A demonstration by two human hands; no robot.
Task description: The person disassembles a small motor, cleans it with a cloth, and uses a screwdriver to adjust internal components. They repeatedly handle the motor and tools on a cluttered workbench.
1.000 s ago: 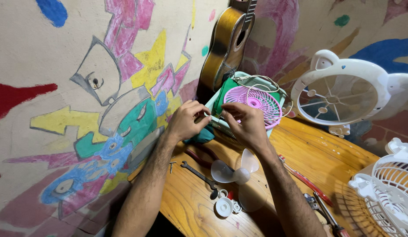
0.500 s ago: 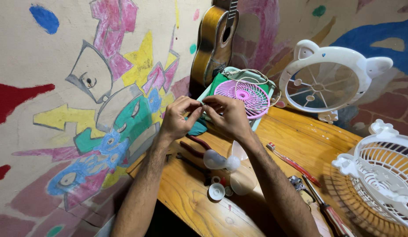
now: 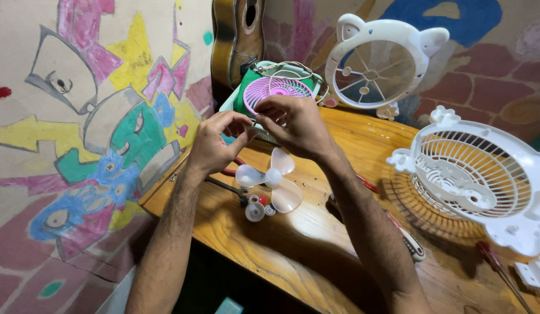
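Observation:
My left hand [image 3: 216, 142] and my right hand [image 3: 296, 123] meet above the wooden table [image 3: 316, 232], fingertips pinched together on a small part that is too tiny to make out. Just below them lies a translucent white three-blade fan propeller [image 3: 273, 179]. Beside it sit a small round white cap [image 3: 254, 211] and a few tiny pieces. Behind my hands stands a small green fan with a pink grille [image 3: 276, 90].
A white fan grille with ears [image 3: 377, 61] leans on the painted wall. Another white fan housing [image 3: 482, 174] lies at right. Screwdrivers [image 3: 406, 238] and red-handled pliers [image 3: 229, 171] lie on the table. A guitar [image 3: 238, 35] stands in the corner.
My view has shifted so everything sits lower and to the right. Both hands have stayed together, lifted a little from the pink fan, still working the small part.

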